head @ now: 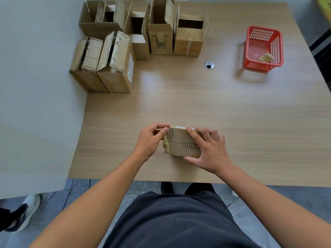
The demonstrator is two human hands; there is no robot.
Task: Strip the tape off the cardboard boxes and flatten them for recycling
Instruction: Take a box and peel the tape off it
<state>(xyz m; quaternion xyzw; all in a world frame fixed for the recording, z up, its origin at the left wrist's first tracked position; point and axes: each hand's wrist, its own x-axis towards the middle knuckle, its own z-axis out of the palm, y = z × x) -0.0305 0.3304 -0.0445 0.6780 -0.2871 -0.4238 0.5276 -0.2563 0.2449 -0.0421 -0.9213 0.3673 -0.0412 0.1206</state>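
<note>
Far beyond our left fingertips, a cluster of opened brown cardboard boxes (114, 51) stood at the back corner of the pale wooden table (197, 104). Our left hand (152, 140) had its fingers curled, thumb and forefinger pinching the crumpled yellowish tape strip (166, 144) at the left end of the small brown cardboard box (180, 144). That box lay between both hands near the table's front edge. Our right hand (209, 149) rested on it with straight, spread fingers, thumb at the near side. Well beyond them stood a red plastic basket (263, 48) holding a wad of tape (266, 57).
</note>
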